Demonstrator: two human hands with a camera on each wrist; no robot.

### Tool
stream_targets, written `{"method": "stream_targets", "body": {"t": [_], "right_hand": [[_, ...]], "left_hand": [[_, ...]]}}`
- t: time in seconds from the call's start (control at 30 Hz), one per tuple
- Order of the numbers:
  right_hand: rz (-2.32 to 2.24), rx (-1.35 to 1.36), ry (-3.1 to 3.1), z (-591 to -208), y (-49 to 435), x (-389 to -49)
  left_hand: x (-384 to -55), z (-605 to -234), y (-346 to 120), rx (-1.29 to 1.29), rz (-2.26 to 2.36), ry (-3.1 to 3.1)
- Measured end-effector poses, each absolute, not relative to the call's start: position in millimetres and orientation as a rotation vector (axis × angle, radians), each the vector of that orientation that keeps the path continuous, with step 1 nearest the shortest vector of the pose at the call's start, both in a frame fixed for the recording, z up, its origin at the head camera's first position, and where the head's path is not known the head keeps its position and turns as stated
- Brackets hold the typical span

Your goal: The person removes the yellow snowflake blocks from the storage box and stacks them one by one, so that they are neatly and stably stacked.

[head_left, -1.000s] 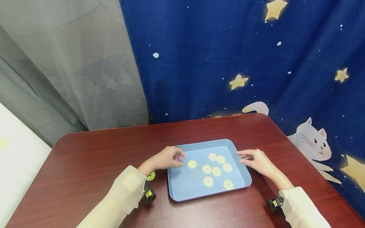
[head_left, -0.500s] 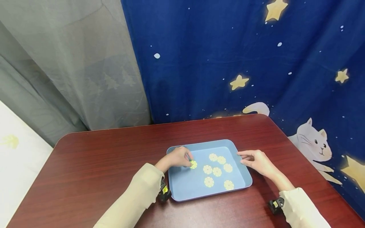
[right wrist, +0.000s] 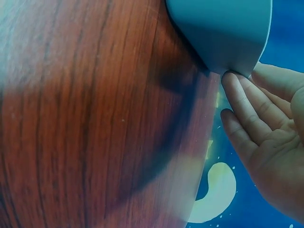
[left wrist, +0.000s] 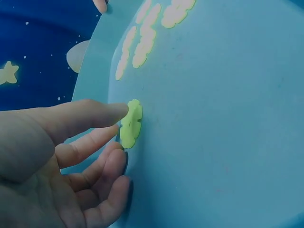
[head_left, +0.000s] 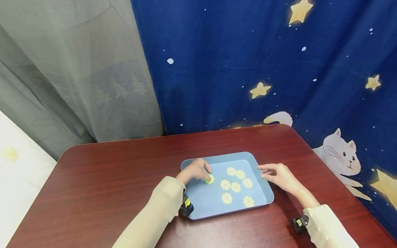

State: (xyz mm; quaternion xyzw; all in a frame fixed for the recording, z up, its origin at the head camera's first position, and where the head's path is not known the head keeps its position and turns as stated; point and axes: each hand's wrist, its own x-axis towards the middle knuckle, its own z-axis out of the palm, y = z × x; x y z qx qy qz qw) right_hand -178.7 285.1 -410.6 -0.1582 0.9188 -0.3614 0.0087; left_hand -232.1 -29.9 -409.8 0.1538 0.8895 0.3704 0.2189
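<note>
A light-blue rectangular tray (head_left: 201,210) lies on the table. My left hand (head_left: 197,168) reaches over its left side. The thumb tip is on a yellow-green notched interlocking disc (left wrist: 131,126), with the index fingertip right at the disc's edge and the other fingers loosely bent. From above, a gap shows between thumb and index finger. My right hand (head_left: 280,175) holds the tray's right side, its thumb and fingertips at the rim, as the right wrist view also shows (right wrist: 266,123). Several pale yellow discs (head_left: 235,187) lie flat in the tray's right half.
The tray sits on a dark red wooden table (head_left: 118,172). A blue curtain (head_left: 217,69) with stars and a cat, and a grey curtain (head_left: 80,69), hang behind it. Black wrist cameras (head_left: 187,206) are strapped at both cuffs.
My left hand has moved right from the tray's left edge onto the disc, and its index finger has lifted slightly from the thumb. The sleeve now covers the green disc's spot. The right hand stays put.
</note>
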Motion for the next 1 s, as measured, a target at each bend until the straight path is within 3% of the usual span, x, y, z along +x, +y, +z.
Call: {"method": "stream_targets", "body": {"t": [1.0], "right_hand": [[-1.142,-0.494,2.878,-411.7,284.4,-178.1]], "left_hand": [[-229.2,-412.7,-28.6,0.437,0.950,2.497]]}}
